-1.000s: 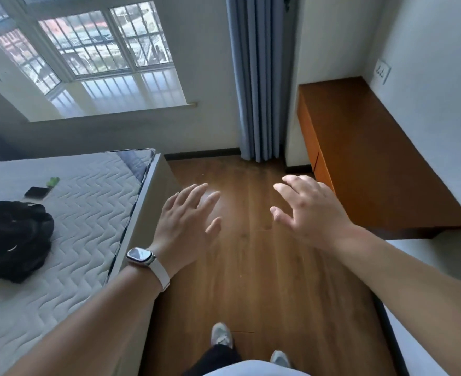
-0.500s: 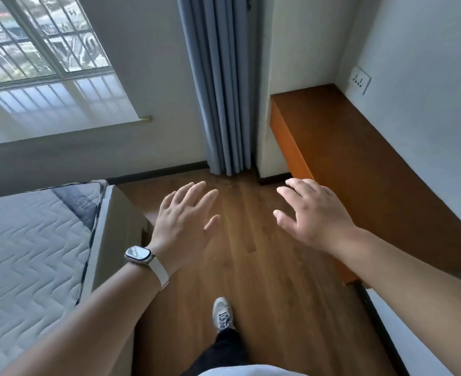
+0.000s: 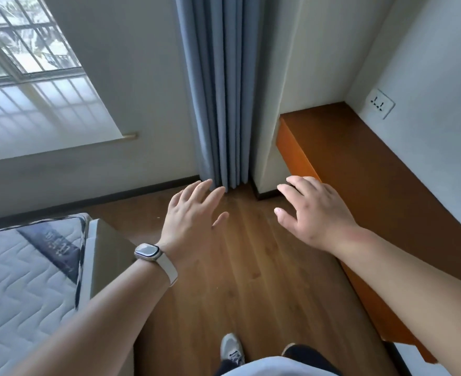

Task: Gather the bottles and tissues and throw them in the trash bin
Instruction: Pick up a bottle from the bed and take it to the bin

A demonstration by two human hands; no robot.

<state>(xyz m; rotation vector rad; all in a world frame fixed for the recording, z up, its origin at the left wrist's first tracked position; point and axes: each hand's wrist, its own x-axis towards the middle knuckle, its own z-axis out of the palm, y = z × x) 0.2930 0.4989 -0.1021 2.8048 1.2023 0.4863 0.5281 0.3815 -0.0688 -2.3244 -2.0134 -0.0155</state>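
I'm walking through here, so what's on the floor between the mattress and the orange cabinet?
In the head view, only bare wooden floor lies between the mattress and the orange cabinet. Both open hands, left hand and right hand, are held out above it.

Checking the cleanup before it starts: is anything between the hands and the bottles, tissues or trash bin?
That cannot be judged: no bottle, tissue or bin is in view. The left hand and right hand are open and empty above bare wooden floor, between the mattress and the wooden shelf.
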